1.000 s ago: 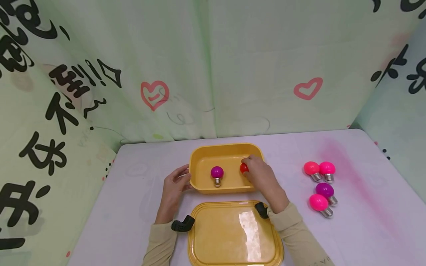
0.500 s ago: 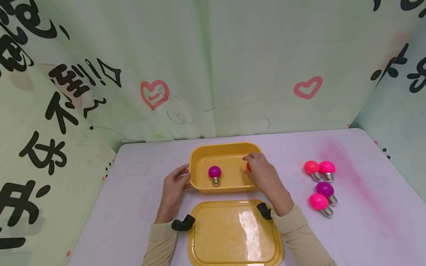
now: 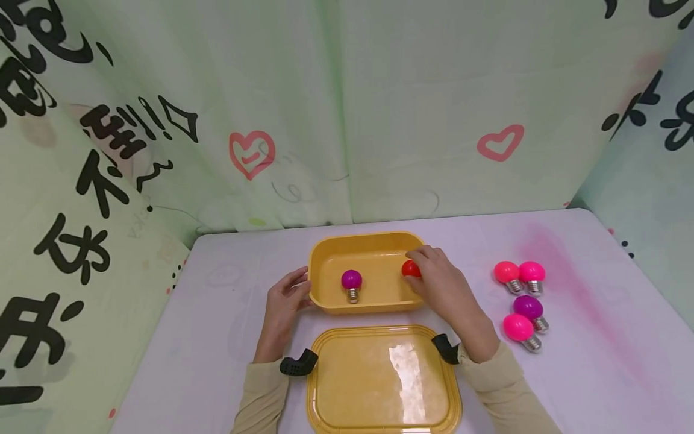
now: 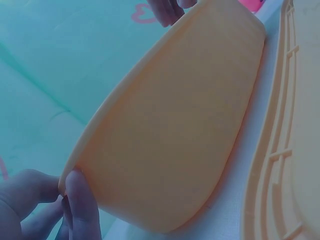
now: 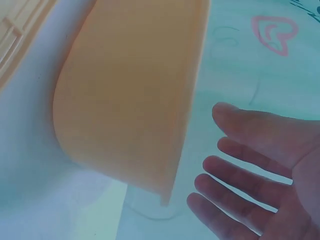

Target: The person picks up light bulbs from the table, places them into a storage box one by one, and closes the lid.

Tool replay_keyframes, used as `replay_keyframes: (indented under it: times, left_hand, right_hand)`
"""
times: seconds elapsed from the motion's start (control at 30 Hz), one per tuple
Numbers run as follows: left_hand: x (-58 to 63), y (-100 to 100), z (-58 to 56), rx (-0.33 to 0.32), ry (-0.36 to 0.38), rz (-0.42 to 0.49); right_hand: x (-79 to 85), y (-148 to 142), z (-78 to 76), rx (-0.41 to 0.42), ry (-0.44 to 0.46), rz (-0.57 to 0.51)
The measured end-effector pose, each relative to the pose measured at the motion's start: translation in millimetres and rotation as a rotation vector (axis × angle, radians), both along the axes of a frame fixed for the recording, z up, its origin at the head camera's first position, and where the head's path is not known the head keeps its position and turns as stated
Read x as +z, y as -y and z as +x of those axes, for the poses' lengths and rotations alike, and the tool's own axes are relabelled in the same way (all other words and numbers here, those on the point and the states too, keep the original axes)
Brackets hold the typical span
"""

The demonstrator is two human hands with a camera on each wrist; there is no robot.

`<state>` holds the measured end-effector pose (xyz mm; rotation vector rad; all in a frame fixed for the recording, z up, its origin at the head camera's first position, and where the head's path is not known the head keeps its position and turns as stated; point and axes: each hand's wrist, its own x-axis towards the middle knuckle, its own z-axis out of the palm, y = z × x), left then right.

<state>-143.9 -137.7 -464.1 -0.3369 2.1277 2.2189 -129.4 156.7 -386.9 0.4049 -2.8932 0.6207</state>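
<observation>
The yellow plastic container (image 3: 368,243) stands near the back of the table. My left hand (image 3: 284,304) pinches its left rim between thumb and fingers, as the left wrist view shows close up. Inside lies a purple light bulb (image 3: 352,279) with a metal screw base. To its right is a red bulb (image 3: 411,268), partly covered by my right hand (image 3: 446,286). In the right wrist view that hand's fingers are spread, with nothing between thumb and fingers, beside the container wall (image 5: 125,100). The red bulb's base is hidden.
A yellow lid (image 3: 358,380) lies flat in front of the container. On the right of the table are a coral-red bulb (image 3: 506,271), two pink bulbs (image 3: 517,327) and a purple bulb (image 3: 528,307). A curtain (image 3: 401,120) hangs behind the table.
My right hand has moved right and its fingers have come away from the red bulb, which now lies slightly farther right and shows more. My left hand has stayed at the rim.
</observation>
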Motion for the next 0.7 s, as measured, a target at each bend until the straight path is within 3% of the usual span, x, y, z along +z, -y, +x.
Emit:
replay_keyframes:
  times: [0.33, 0.7]
  left_hand:
    - [-0.8, 0, 0.4, 0.0, -0.008, -0.005]
    - [0.1, 0, 0.6, -0.001, -0.001, -0.014]
  right_hand:
    - [8.6, -18, 14.3, -0.031, 0.082, 0.019]
    - [8.9, -48, 31.0, -0.061, 0.08, 0.057]
